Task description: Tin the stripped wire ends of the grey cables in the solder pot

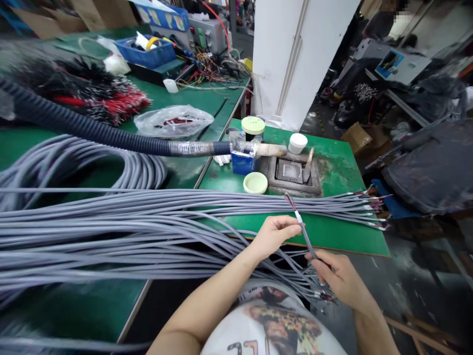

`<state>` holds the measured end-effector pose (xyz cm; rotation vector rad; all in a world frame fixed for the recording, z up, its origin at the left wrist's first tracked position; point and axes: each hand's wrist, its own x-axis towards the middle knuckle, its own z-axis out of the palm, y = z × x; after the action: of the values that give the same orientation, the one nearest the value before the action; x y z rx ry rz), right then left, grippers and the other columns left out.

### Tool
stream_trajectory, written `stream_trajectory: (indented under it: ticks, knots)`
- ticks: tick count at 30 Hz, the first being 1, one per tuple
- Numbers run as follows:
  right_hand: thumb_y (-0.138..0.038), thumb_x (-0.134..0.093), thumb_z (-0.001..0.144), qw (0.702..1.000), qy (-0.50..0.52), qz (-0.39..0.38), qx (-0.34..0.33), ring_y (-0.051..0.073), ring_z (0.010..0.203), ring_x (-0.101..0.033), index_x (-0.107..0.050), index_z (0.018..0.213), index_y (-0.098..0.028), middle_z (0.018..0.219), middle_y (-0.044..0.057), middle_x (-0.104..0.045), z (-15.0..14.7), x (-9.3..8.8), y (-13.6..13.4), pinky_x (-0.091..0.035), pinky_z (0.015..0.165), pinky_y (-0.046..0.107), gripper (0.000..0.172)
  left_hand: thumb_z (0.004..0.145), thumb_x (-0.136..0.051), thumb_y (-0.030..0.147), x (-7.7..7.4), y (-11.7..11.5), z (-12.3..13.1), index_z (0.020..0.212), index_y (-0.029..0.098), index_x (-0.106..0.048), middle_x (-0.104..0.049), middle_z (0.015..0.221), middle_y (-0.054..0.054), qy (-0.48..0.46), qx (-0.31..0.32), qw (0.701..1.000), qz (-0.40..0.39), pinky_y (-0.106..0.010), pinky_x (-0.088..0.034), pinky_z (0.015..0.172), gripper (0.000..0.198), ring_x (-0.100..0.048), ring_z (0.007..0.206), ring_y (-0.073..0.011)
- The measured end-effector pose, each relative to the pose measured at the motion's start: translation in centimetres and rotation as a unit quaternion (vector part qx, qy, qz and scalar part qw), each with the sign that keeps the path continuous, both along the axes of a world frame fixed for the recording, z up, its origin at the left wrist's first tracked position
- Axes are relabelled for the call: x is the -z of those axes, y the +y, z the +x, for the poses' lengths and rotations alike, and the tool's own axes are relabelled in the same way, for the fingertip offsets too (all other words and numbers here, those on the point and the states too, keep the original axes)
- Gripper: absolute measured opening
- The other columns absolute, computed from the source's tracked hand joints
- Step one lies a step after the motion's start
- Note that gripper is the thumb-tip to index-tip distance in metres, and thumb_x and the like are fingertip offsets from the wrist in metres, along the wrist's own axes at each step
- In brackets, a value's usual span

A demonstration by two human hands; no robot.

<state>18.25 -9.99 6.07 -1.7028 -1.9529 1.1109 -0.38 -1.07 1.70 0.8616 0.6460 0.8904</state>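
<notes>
A grey cable [306,235] slants between my two hands, with a white sleeve [298,217] near its upper end and thin coloured wires [289,199] sticking out beyond. My left hand [276,233] pinches it just below the white sleeve. Lower down, my right hand [334,273] is closed round the same cable. Behind the hands, a bundle of grey cables [221,201] lies across the green table, its stripped ends [373,207] at the right. More grey cables [148,246] run from the left under my left forearm, and their wire ends [327,296] hang below my right hand.
A square solder pot [314,185] sits on the table, with a ribbed hose [140,143] ending above it. Around it stand a blue box [243,163], a pale green lid [255,183] and a white cup [297,143]. A white pillar [284,59] rises behind.
</notes>
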Motion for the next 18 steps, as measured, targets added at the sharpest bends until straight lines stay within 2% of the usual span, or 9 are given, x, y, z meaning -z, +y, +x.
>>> stream_trajectory:
  ticks: [5, 8, 10, 12, 15, 18]
  knots:
    - [-0.037, -0.044, 0.095, 0.997, -0.017, 0.015, -0.075, 0.012, 0.064, -0.052, -0.06, 0.077, -0.017, 0.066, -0.001, -0.057, -0.7, -0.7, 0.8, -0.036, 0.062, 0.024, 0.031, 0.068, -0.076, 0.037, 0.5, -0.6, 0.1, 0.072, 0.012, -0.069, -0.061, 0.069, -0.001, -0.015, -0.004, 0.999, 0.036, -0.023, -0.041, 0.063, 0.026, -0.052, 0.062, -0.0089]
    - [-0.039, -0.045, 0.094, 0.998, 0.014, 0.056, -0.033, 0.011, 0.061, -0.051, -0.053, 0.067, -0.017, 0.063, -0.001, -0.055, -1.4, -0.2, 1.2, -0.034, 0.059, 0.023, 0.035, 0.069, -0.076, 0.034, 0.8, -1.4, 0.6, 0.07, 0.012, -0.068, -0.057, 0.068, 0.0, -0.018, 0.022, 0.997, 0.074, -0.021, -0.038, 0.059, 0.024, -0.049, 0.059, -0.0073]
    - [-0.038, -0.042, 0.095, 0.997, 0.041, 0.071, 0.006, 0.01, 0.056, -0.048, -0.05, 0.064, -0.017, 0.058, -0.002, -0.052, -1.7, 0.3, 1.4, -0.033, 0.057, 0.023, 0.038, 0.068, -0.076, 0.034, 0.9, -1.8, 0.9, 0.071, 0.012, -0.066, -0.056, 0.066, 0.0, -0.036, 0.028, 0.997, 0.062, -0.021, -0.037, 0.058, 0.024, -0.048, 0.058, -0.0069]
    - [-0.037, -0.04, 0.096, 0.994, 0.086, 0.058, 0.032, 0.009, 0.051, -0.047, -0.054, 0.07, -0.017, 0.054, -0.003, -0.051, -1.8, 0.9, 1.5, -0.034, 0.055, 0.023, 0.036, 0.068, -0.076, 0.035, 0.8, -1.9, 0.9, 0.072, 0.012, -0.065, -0.058, 0.065, 0.0, -0.049, 0.002, 0.998, 0.028, -0.022, -0.038, 0.059, 0.026, -0.049, 0.058, -0.0075]
    - [-0.039, -0.04, 0.096, 0.981, 0.181, 0.007, 0.065, 0.009, 0.043, -0.042, -0.06, 0.083, -0.017, 0.048, -0.004, -0.05, -1.6, 1.5, 1.5, -0.032, 0.049, 0.023, 0.032, 0.069, -0.075, 0.036, 0.5, -1.6, 0.6, 0.072, 0.012, -0.064, -0.055, 0.059, 0.002, -0.03, -0.07, 0.997, -0.006, -0.02, -0.035, 0.055, 0.026, -0.045, 0.054, -0.0061]
    - [-0.042, -0.043, 0.094, 0.959, 0.267, -0.039, 0.092, 0.008, 0.037, -0.036, -0.061, 0.079, -0.016, 0.041, -0.004, -0.049, -1.4, 2.1, 1.8, -0.026, 0.044, 0.023, 0.035, 0.069, -0.074, 0.036, 0.0, -1.2, 0.4, 0.073, 0.013, -0.064, -0.051, 0.055, 0.004, -0.016, -0.119, 0.993, -0.009, -0.019, -0.031, 0.052, 0.026, -0.04, 0.05, -0.0052]
